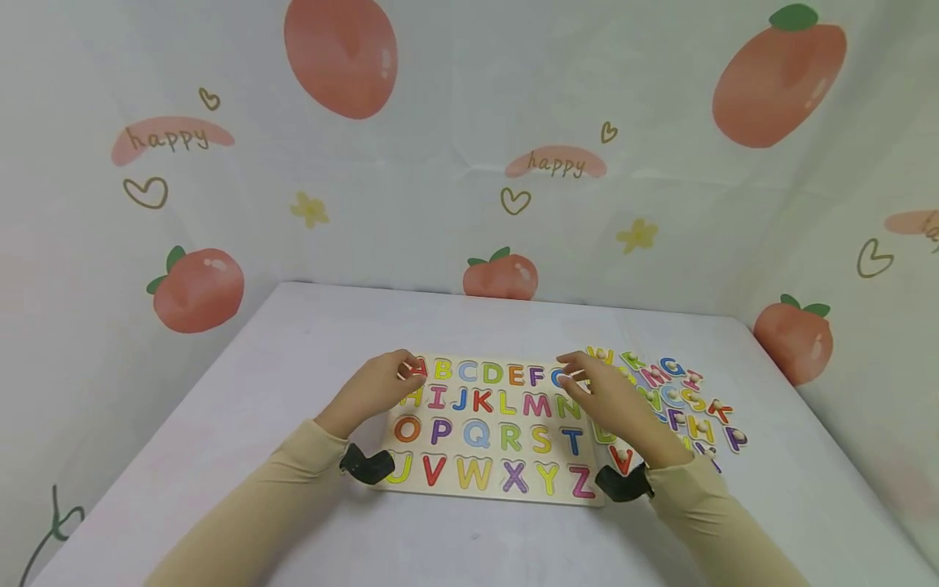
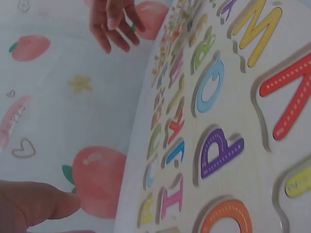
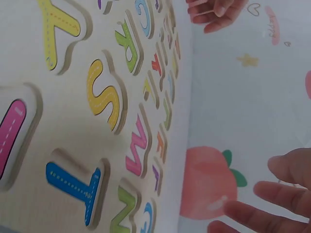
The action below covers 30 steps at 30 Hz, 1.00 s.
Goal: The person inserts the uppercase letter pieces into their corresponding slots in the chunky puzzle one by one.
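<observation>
A wooden alphabet puzzle board (image 1: 487,461) lies flat on the table, with coloured letters A to Z in rows of recesses. My left hand (image 1: 374,390) hovers over its upper left corner near the A, fingers loosely bent, holding nothing. Above the upper right corner near the G is my right hand (image 1: 605,398), its fingers loosely spread and also holding nothing. Knobbed letter pieces (image 1: 700,428) lie in a loose cluster to the right of the board, partly hidden by the right hand and forearm. In the right wrist view, the right fingers (image 3: 265,211) are apart with nothing between them.
The white table (image 1: 293,342) has a back edge meeting a printed cloth backdrop (image 1: 433,204) with peaches, hearts and "happy" lettering. A black wrist strap (image 1: 368,465) is on the left wrist, and another black strap (image 1: 623,483) is on the right.
</observation>
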Available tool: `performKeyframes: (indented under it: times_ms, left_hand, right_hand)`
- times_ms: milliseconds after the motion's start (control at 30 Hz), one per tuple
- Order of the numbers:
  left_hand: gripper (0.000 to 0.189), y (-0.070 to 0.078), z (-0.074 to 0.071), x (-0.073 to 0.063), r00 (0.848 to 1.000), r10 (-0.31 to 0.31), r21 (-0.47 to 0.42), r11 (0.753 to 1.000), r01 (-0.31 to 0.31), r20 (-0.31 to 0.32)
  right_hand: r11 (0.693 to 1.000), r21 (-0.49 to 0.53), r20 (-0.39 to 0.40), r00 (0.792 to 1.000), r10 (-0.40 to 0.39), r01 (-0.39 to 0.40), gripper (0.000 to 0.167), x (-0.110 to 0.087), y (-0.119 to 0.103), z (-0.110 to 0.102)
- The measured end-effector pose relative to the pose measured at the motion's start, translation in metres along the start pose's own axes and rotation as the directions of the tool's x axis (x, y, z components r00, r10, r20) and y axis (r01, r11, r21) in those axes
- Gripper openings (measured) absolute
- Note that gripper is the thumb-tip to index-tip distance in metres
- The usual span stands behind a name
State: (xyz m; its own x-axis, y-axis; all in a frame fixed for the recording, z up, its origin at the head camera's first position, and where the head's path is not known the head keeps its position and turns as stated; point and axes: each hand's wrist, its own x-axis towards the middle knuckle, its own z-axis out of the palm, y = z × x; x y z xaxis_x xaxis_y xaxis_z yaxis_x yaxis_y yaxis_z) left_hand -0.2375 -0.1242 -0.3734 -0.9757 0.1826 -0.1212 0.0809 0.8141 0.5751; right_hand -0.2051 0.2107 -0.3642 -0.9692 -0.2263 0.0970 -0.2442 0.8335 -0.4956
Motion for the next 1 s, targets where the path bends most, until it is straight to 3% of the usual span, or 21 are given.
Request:
performKeyframes:
  times_ms: [233,467,767,1000]
  left_hand:
    - [0.042,-0.021,-0.004,0.002,0.994,-0.1,-0.086,0.991,0.104,0.041]
    - [0.039,-0.034,-0.001,0.003,0.978,-0.184,-0.23,0.952,0.203,0.103]
    - [0.037,-0.045,0.003,0.001,0.976,-0.19,-0.268,0.94,0.211,0.103]
    - [0.042,-0.045,0.005,-0.001,0.979,-0.175,-0.255,0.946,0.197,0.11]
  right_hand:
    - [0.995,0.095,-0.026,1.0,0.013,-0.01,0.04,-0.001,0.014,-0.005]
    - [0.989,0.133,-0.048,0.997,0.067,-0.06,0.038,-0.007,0.023,-0.011]
    - [0.987,0.126,-0.046,0.993,0.107,-0.101,0.041,-0.015,0.037,-0.019]
    - [0.987,0.12,-0.053,0.992,0.111,-0.104,0.041,-0.02,0.051,-0.024]
